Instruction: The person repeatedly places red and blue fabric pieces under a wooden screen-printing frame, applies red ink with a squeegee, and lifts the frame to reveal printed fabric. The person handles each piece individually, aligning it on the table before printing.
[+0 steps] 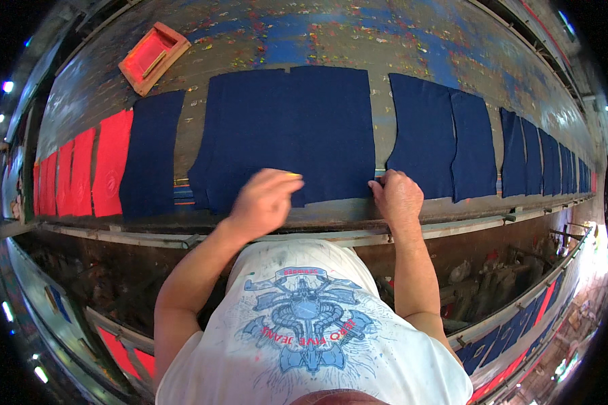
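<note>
A long, worn printing table (pixel 412 40), its top flecked with blue and red paint, runs the width of a dim workshop; a second table shows in the lower frame.

Taking the large navy panel (pixel 287 131) at centre as landmark: far to its left lies a row of red fabric pieces (pixel 81 172), overlapping side by side. Above and left of the panel sits a red wooden-framed tray (pixel 153 56). Immediately left of the panel, a single navy piece (pixel 152 155) lies flat. To the right of the panel, a pair of navy pieces (pixel 442 145) lie edge to edge, then a further run of navy pieces (pixel 547 158) recedes toward the table's far end.

Progress, as judged: the table looks nearly fully laid out, with pieces placed on both sides; the central panel appears to be the one in hand, its near edge not yet settled.

Left hand (pixel 263 202): loosely curled, fingers bent, resting on the panel's lower edge left of centre. Right hand (pixel 398 196): closed, pinching the panel's lower right corner at the table's near edge.
</note>
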The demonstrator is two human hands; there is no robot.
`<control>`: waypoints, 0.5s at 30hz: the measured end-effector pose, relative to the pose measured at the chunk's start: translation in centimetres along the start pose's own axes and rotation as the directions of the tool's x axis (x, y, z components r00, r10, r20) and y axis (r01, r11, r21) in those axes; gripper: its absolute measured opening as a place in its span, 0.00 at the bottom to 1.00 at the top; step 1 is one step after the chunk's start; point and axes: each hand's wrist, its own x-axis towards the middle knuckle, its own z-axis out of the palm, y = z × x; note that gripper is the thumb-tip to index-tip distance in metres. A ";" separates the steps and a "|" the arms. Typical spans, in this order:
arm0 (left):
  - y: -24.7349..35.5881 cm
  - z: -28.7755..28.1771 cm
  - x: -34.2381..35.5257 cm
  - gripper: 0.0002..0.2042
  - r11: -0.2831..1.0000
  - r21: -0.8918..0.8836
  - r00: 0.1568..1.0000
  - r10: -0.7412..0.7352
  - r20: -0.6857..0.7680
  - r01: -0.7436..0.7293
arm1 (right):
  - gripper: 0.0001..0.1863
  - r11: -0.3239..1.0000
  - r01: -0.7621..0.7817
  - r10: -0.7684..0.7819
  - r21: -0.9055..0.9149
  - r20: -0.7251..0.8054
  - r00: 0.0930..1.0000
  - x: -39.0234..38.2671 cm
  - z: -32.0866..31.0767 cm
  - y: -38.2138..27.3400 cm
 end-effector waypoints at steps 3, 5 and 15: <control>1.6 5.0 2.0 0.26 0.992 0.033 0.971 0.113 0.212 -0.122 | 0.15 0.993 -0.050 0.043 0.106 0.070 0.997 0.2 1.3 -0.7; 2.6 7.7 2.9 0.30 0.986 0.159 0.970 0.002 0.244 -0.042 | 0.15 0.972 -0.097 0.071 0.212 0.127 0.989 0.5 1.8 -0.8; 2.3 10.7 7.7 0.21 0.995 0.038 0.996 -0.093 0.015 0.092 | 0.09 0.107 -0.104 0.049 0.989 0.099 0.994 1.6 -3.9 0.4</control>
